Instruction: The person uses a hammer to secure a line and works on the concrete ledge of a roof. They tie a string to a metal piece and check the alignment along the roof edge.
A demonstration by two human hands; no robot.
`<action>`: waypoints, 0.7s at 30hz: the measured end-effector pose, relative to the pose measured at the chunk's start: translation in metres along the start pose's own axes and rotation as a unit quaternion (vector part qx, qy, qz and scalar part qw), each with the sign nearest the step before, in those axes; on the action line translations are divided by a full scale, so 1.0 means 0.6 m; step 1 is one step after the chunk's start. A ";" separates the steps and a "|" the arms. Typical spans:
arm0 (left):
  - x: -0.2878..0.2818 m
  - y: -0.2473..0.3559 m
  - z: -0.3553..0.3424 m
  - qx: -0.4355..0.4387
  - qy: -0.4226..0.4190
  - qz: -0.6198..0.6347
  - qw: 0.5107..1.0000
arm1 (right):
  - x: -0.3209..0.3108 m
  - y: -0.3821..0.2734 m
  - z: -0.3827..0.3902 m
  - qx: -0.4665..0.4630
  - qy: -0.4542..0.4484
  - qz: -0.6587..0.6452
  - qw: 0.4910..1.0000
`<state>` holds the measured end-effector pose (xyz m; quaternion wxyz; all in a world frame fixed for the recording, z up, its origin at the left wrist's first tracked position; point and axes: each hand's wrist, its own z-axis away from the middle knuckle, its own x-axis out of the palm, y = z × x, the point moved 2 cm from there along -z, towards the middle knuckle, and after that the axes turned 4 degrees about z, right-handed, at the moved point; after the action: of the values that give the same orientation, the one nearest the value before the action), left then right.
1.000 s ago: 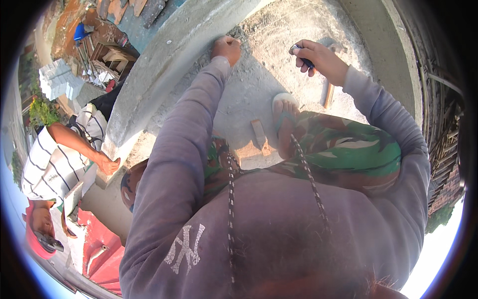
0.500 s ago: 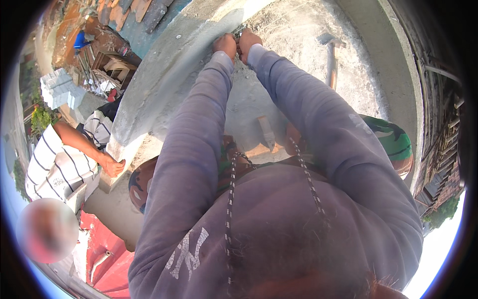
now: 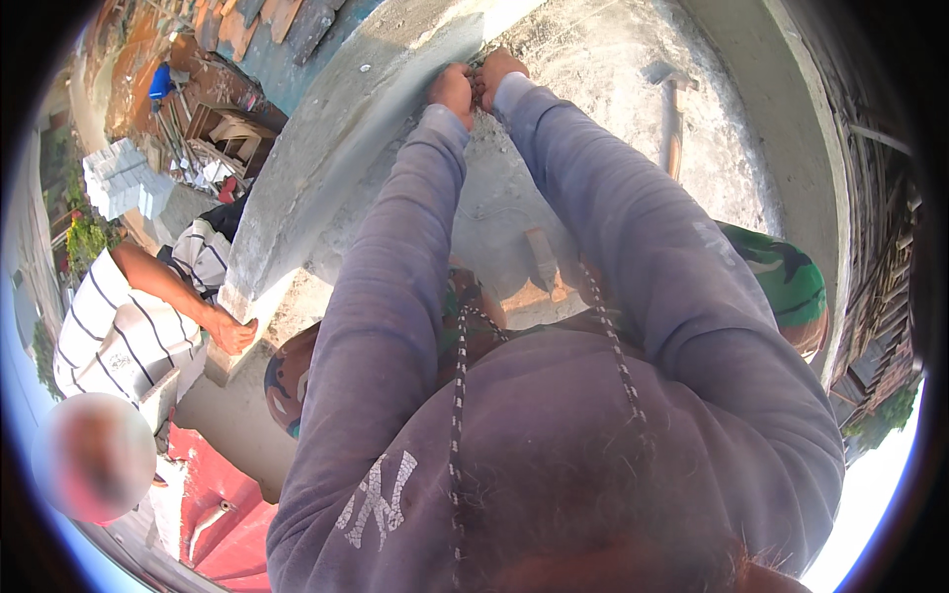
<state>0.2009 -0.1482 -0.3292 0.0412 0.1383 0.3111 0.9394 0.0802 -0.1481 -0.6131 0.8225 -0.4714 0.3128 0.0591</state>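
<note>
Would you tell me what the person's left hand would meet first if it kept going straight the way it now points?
Probably the grey concrete ledge: the left hand already sits at its inner edge beside the right hand.

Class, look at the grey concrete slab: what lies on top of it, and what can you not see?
On the concrete slab lie a hammer and a small wooden block. The left hand and right hand meet at its raised edge; whatever they grip is hidden.
</note>
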 end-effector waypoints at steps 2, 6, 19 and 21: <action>0.000 -0.003 -0.001 0.005 -0.008 0.016 1.000 | -0.007 -0.005 0.001 -0.007 -0.018 0.035 0.999; 0.002 -0.005 -0.006 0.002 -0.007 0.021 1.000 | -0.028 -0.007 0.000 -0.016 -0.049 0.111 0.992; 0.030 -0.017 -0.014 -0.003 -0.039 -0.016 0.999 | -0.018 0.098 -0.074 0.032 -0.051 0.142 0.988; 0.010 -0.012 -0.013 -0.003 -0.036 -0.020 0.999 | 0.000 0.096 -0.071 0.066 -0.085 -0.041 0.993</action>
<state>0.1930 -0.1459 -0.3384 0.0712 0.1653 0.3090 0.9339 0.0380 -0.1514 -0.6711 0.8774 -0.4215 0.2248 0.0442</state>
